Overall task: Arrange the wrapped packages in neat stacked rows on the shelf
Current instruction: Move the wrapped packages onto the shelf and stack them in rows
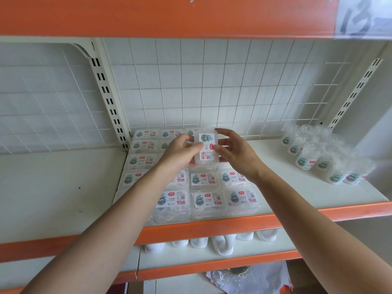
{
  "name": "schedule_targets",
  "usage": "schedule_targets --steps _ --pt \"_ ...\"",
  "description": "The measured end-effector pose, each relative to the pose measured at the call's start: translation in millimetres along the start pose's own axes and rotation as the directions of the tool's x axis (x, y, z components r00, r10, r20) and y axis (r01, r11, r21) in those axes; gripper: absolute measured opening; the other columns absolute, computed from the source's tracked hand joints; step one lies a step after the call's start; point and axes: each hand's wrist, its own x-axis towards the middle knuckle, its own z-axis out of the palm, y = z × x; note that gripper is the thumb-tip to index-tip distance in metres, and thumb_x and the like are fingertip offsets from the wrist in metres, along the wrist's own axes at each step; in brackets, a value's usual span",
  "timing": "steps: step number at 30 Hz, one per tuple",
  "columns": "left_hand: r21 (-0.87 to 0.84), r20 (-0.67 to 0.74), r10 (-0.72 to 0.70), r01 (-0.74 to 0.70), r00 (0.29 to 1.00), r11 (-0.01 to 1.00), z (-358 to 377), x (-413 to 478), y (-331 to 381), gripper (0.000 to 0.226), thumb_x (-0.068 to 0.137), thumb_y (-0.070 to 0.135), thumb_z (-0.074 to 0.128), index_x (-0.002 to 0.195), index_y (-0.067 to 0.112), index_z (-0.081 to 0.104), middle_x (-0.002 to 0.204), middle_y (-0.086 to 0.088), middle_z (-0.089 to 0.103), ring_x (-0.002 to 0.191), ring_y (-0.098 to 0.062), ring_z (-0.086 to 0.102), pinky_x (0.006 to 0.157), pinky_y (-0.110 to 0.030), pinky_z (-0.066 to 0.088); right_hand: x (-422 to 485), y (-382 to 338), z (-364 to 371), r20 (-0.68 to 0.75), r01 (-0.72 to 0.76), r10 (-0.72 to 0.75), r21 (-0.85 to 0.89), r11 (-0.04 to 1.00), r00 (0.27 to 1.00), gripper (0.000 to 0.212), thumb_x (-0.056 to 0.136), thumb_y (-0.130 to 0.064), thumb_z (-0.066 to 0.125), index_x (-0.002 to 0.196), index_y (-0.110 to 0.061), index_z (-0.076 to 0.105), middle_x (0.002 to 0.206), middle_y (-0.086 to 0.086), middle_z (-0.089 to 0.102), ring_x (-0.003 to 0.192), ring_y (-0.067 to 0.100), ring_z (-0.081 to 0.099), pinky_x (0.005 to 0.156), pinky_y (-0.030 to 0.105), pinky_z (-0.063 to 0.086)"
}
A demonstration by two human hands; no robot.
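Forearms (106, 219) cross the shelf (286, 172); left hand (180, 151) and right hand (235, 154) both grip 1 package (206, 148). It seemingly hovers above the stacked rows (203, 187).

Handwritten "13" on the plastic tag (360, 16) (print on the packages (209, 200) illegible).

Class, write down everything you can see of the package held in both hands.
The held package is a small clear plastic box with rounded corners. Its white label shows a teal cartoon figure, a red logo and a barcode. It is held on end, label toward the camera, lifted above the stacked rows on the shelf. The left hand pinches its left edge, the right hand its right edge.
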Motion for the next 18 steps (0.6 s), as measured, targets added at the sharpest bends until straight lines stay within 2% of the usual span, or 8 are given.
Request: schedule_targets --steps 3,5,7,9,11,14,16,18 --pt "0.102 -0.037 0.038 -0.034 0.999 0.994 -2.8 1.2 1.1 0.021 0.093 0.027 0.062 0.110 0.015 0.060 0.099 -0.002 0.070 0.084 -0.016 0.068 0.066 -0.025 0.056 -0.3 -1.7 -5.4 0.042 0.038 -0.032 -0.155 0.987 0.999 0.028 0.098 -0.016 0.055 0.123 -0.028 0.056 0.108 -0.006 0.070 0.098 0.015 0.067 0.088 0.038 0.055" --pt "0.098 -0.033 0.039 -0.036 0.999 0.995 -4.9 1.4 1.6 0.022 0.093 0.022 0.063 0.112 0.012 0.061 0.097 -0.006 0.069 0.075 -0.016 0.066 0.066 -0.027 0.058 -1.6 -4.0 -6.0 0.053 0.074 -0.061 -0.287 0.955 0.997 0.025 0.098 -0.019 0.054 0.119 -0.033 0.057 0.107 -0.014 0.067 0.098 0.008 0.065 0.087 0.033 0.055" --pt "0.077 -0.019 0.029 -0.028 0.999 0.997 -5.6 -0.6 0.9 0.018 0.093 0.019 0.063 0.109 0.010 0.062 0.094 -0.011 0.069 0.069 -0.016 0.065 0.073 -0.035 0.060 -1.7 -2.8 -4.3 0.009 0.085 -0.088 -0.371 0.925 0.996 0.026 0.097 -0.022 0.057 0.121 -0.029 0.058 0.113 -0.010 0.065 0.096 0.010 0.065 0.085 0.034 0.055" --pt "0.048 -0.028 0.024 -0.022 0.999 0.999 -5.5 -4.1 -0.2 0.014 0.093 0.019 0.062 0.105 0.011 0.061 0.092 -0.011 0.067 0.069 -0.019 0.068 0.076 -0.038 0.060 -4.9 -1.1 -1.9 -0.009 0.134 -0.154 -0.445 0.885 0.988 0.032 0.093 -0.029 0.063 0.124 -0.025 0.057 0.118 -0.006 0.062 0.096 0.011 0.063 0.083 0.033 0.055" --pt "0.025 -0.050 0.017 -0.016 0.999 1.000 -4.7 -8.1 -1.0 0.015 0.094 0.020 0.062 0.105 0.010 0.058 0.092 -0.009 0.065 0.071 -0.021 0.071 0.075 -0.038 0.061 -10.2 3.3 -0.4 0.062 0.231 -0.235 -0.538 0.811 0.970 0.046 0.086 -0.037 0.070 0.128 -0.024 0.055 0.122 -0.004 0.058 0.101 0.008 0.058 0.085 0.028 0.052" --pt "0.045 -0.038 0.006 -0.004 0.999 0.999 -4.7 -14.8 -3.5 0.015 0.095 0.020 0.060 0.105 0.009 0.057 0.093 -0.008 0.065 0.071 -0.018 0.072 0.071 -0.032 0.060 -19.3 5.7 1.9 0.154 0.292 -0.254 -0.643 0.708 0.955 0.063 0.077 -0.038 0.077 0.133 -0.028 0.050 0.127 -0.006 0.054 0.105 0.010 0.055 0.086 0.026 0.047" --pt "0.204 -0.011 0.051 -0.048 0.999 0.978 -6.4 -19.9 -6.6 0.016 0.097 0.023 0.055 0.107 0.011 0.058 0.095 -0.004 0.067 0.076 -0.015 0.072 0.074 -0.031 0.060 -22.5 6.5 3.1 0.171 0.303 -0.259 -0.688 0.659 0.951 0.063 0.078 -0.033 0.077 0.134 -0.027 0.050 0.127 -0.006 0.053 0.104 0.012 0.057 0.084 0.025 0.048" --pt "0.475 0.013 0.174 -0.159 0.985 0.865 -11.1 -23.2 -11.1 0.019 0.099 0.023 0.050 0.109 0.014 0.063 0.104 0.006 0.066 0.091 -0.010 0.066 0.081 -0.027 0.053 -24.7 8.2 2.6 0.205 0.317 -0.245 -0.702 0.638 0.948 0.060 0.080 -0.032 0.075 0.134 -0.026 0.051 0.128 -0.005 0.054 0.105 0.013 0.058 0.085 0.023 0.048"
